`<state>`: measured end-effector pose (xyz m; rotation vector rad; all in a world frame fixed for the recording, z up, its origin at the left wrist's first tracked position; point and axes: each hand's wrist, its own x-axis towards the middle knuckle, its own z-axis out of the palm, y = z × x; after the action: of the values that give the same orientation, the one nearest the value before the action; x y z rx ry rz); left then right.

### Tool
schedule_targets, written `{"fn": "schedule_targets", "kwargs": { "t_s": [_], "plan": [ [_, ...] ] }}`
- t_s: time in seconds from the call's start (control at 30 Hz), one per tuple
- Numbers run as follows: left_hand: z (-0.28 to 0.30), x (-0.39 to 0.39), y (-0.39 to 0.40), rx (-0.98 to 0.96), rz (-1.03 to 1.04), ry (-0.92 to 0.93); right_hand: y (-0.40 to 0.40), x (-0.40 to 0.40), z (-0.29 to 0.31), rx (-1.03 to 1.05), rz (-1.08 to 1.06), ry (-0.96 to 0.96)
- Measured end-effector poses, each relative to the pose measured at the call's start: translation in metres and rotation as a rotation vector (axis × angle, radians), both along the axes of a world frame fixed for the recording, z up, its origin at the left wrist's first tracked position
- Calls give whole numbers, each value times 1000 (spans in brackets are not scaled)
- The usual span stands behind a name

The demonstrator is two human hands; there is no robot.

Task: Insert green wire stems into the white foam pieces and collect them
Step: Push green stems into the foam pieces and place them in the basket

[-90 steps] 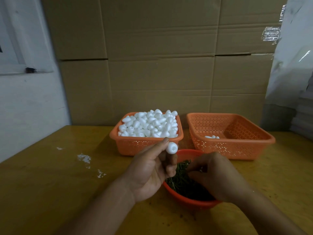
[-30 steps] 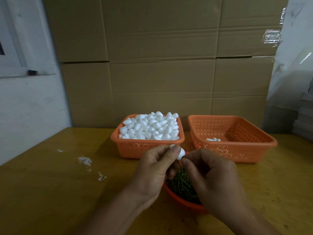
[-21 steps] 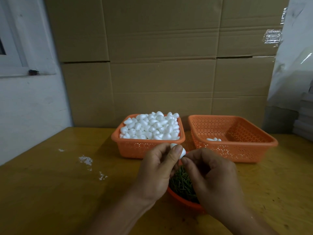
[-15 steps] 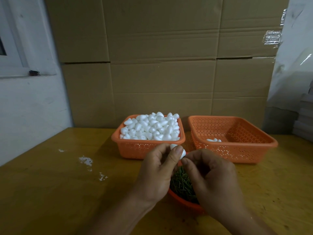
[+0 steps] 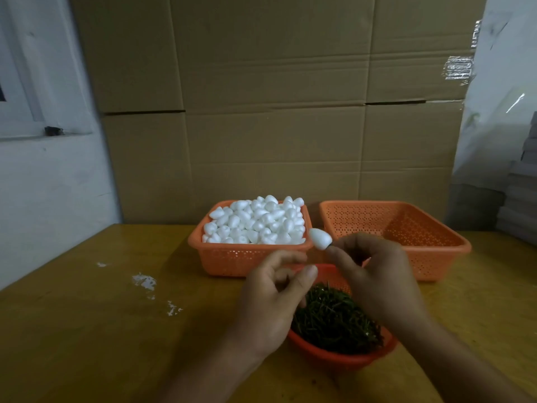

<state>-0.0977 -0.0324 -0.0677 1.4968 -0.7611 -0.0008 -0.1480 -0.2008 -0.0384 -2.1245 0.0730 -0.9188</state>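
Observation:
My right hand (image 5: 380, 274) pinches a white foam piece (image 5: 319, 239) at its narrow end; the piece sticks up and to the left, above the gap between the two orange baskets. Any stem in it is hidden by my fingers. My left hand (image 5: 273, 301) hovers below it, fingers loosely curled, holding nothing. Beneath both hands sits a round orange bowl (image 5: 334, 359) full of green wire stems (image 5: 331, 318). The left basket (image 5: 232, 260) is heaped with white foam pieces (image 5: 255, 222). The right basket (image 5: 436, 257) stands behind my right hand.
All this stands on a yellow wooden table (image 5: 87, 330) with white foam crumbs (image 5: 143, 282) at the left. Stacked cardboard boxes (image 5: 276, 112) form a wall just behind the baskets. A white wall (image 5: 43, 184) bounds the left side.
My left hand let go of the foam piece and dropped lower. My right hand now holds the piece alone and has lifted it up and to the right.

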Motion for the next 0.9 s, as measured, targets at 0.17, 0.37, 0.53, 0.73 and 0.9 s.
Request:
{"fn": "schedule_targets", "kwargs": {
  "t_s": [0.17,0.37,0.53,0.73,0.9],
  "plan": [
    [-5,-4,-3,93,38,-102,-50,37,18,-18,-218,158],
    [-6,-5,-2,101,27,-137,-99,77,28,-209,-410,527],
    [-5,-6,-2,73,16,-155,-110,92,29,-249,-413,709],
    [-4,-7,-1,97,26,-184,-106,92,31,-280,-418,799],
    [-2,-7,0,103,33,-170,-93,82,34,-335,-509,652]
  ]
}}
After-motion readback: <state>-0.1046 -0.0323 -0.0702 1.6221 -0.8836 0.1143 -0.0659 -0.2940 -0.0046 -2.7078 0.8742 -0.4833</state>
